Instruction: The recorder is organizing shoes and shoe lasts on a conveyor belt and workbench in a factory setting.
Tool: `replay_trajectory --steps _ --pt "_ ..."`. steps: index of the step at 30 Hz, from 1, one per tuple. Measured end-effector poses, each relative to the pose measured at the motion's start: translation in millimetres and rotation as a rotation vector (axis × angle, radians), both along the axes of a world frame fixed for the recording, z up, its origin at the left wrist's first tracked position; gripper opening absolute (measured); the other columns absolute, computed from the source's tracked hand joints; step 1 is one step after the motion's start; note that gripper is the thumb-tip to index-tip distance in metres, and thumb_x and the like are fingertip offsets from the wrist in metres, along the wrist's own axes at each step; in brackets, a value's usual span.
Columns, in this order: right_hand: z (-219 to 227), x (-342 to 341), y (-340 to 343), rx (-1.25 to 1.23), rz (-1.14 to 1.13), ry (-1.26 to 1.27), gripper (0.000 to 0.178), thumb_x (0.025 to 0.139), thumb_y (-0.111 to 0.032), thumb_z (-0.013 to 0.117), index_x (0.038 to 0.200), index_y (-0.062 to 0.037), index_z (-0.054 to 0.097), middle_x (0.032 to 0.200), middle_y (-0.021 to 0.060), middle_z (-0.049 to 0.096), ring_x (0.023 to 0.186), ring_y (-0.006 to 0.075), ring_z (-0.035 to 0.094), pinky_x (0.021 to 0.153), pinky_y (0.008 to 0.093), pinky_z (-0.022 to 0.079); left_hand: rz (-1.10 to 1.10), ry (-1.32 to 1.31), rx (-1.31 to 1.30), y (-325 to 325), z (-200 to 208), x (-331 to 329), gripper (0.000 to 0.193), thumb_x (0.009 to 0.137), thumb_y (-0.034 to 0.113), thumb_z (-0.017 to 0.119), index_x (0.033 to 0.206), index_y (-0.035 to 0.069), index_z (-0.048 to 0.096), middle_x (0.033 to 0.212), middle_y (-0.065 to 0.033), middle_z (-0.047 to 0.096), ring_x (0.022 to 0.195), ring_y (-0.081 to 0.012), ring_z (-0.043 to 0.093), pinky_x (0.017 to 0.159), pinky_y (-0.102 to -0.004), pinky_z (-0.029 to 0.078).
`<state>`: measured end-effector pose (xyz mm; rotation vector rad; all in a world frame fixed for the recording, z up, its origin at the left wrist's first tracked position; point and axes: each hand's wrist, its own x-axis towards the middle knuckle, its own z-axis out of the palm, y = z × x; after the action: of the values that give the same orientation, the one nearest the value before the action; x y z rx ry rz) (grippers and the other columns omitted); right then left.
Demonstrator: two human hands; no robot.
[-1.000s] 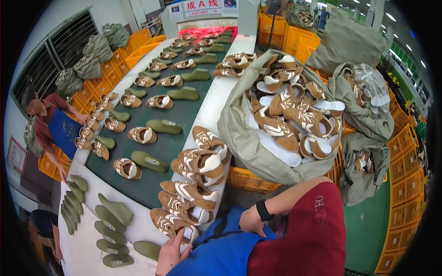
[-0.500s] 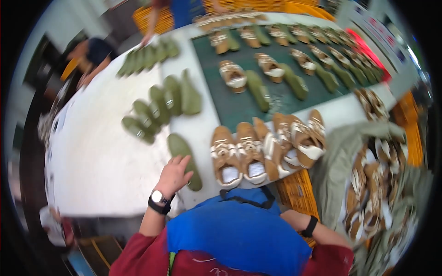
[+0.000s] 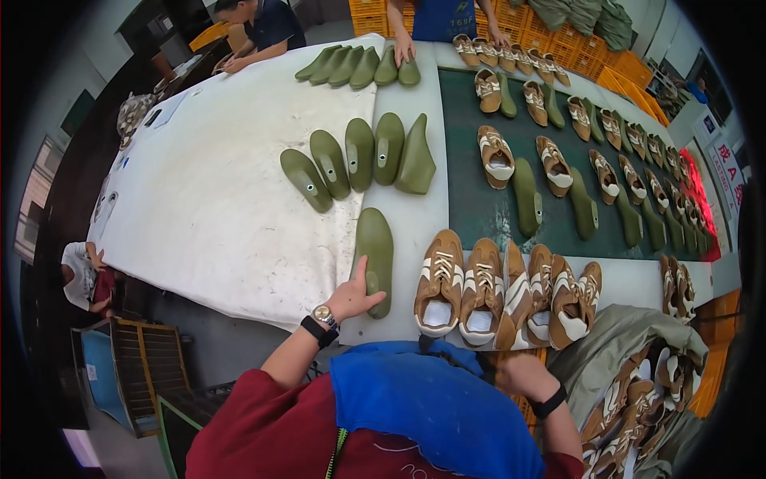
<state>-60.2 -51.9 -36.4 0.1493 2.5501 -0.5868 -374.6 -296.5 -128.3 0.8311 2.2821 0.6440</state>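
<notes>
My left hand (image 3: 355, 295) lies at the lower end of a green shoe last (image 3: 373, 251), its index finger and thumb apart. Its other fingers are mostly out of sight. Low by the table edge is my right hand (image 3: 519, 371), smeared and partly covered by my blue apron, so its fingers cannot be made out. Just beyond it stands a row of brown-and-white sneakers (image 3: 439, 279), some tipped on their sides. Several more green lasts (image 3: 360, 152) lie fanned out past my left hand.
A green mat (image 3: 479, 215) at the right carries rows of sneakers beside lasts. White cloth (image 3: 231, 199) covers the left of the table. A bag (image 3: 630, 327) full of sneakers sits at my right. Across the table, a person's hand (image 3: 404, 48) touches a last.
The view has swung, so the table's things appear farther right. My left hand stays at the same last, its fingers less spread. My right hand now shows partly at the table edge.
</notes>
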Motion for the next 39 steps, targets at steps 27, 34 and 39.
replay_trajectory --steps 27,34,39 --pt "-42 -30 3 0.163 -0.775 0.793 0.022 0.078 -0.015 0.063 0.098 -0.0054 0.061 0.093 0.0105 0.062 0.083 0.0314 0.060 0.071 0.0390 0.049 -0.595 0.549 0.138 106 10 55 0.060 0.071 0.024 0.071 0.123 0.007 0.047 0.125 -0.0162 0.046 0.120 -0.0340 0.041 0.097 -0.0442 0.037" --pt "-56 -5 -2 0.083 -0.959 0.560 0.044 0.078 -0.022 0.066 0.117 -0.0045 0.054 0.101 0.0178 0.062 0.090 0.0336 0.060 0.077 0.0412 0.048 -0.765 0.541 0.143 124 13 76 0.051 0.072 0.027 0.070 0.116 0.007 0.052 0.114 -0.0126 0.051 0.113 -0.0317 0.046 0.093 -0.0430 0.038" --pt "-63 -13 -5 0.094 -0.919 0.566 0.048 0.077 -0.022 0.067 0.120 -0.0074 0.052 0.098 0.0161 0.061 0.093 0.0346 0.058 0.075 0.0423 0.048 -0.782 0.555 0.269 149 5 85 0.054 0.069 0.035 0.073 0.111 0.007 0.052 0.107 -0.0129 0.054 0.109 -0.0313 0.049 0.093 -0.0428 0.037"
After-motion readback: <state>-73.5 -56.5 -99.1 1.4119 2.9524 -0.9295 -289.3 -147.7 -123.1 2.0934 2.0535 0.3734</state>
